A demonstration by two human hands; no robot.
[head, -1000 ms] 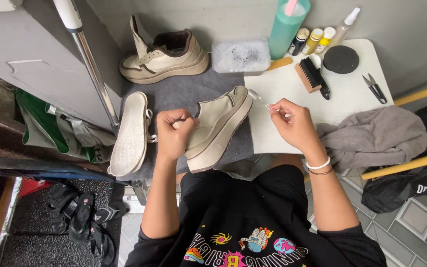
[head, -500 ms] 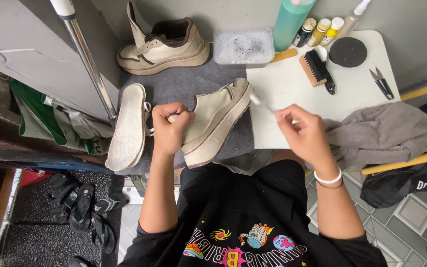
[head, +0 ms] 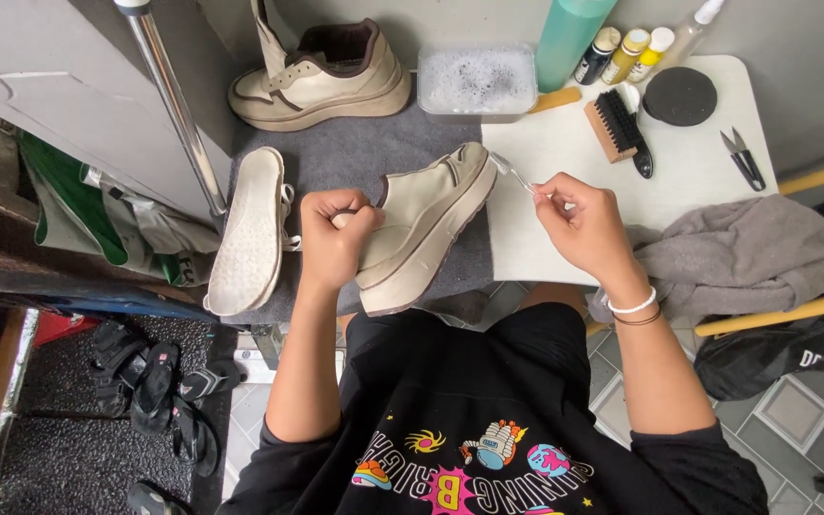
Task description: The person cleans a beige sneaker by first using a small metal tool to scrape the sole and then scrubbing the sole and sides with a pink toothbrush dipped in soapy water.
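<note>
On grey mat, left hand point(head: 334, 236) gripping shoe point(head: 423, 221), right hand point(head: 579, 221) brushing

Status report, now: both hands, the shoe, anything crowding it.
Left hand grips cream shoe at its heel end. Right hand pinches small brush, bristles at the toe. Upturned second shoe lies close beside; nothing blocks the toe.

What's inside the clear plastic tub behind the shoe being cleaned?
The clear plastic tub holds white foamy suds that cover its whole inside. Whatever lies under the foam, liquid or anything else, is hidden. It stands on the grey mat, beside the teal bottle.
</note>
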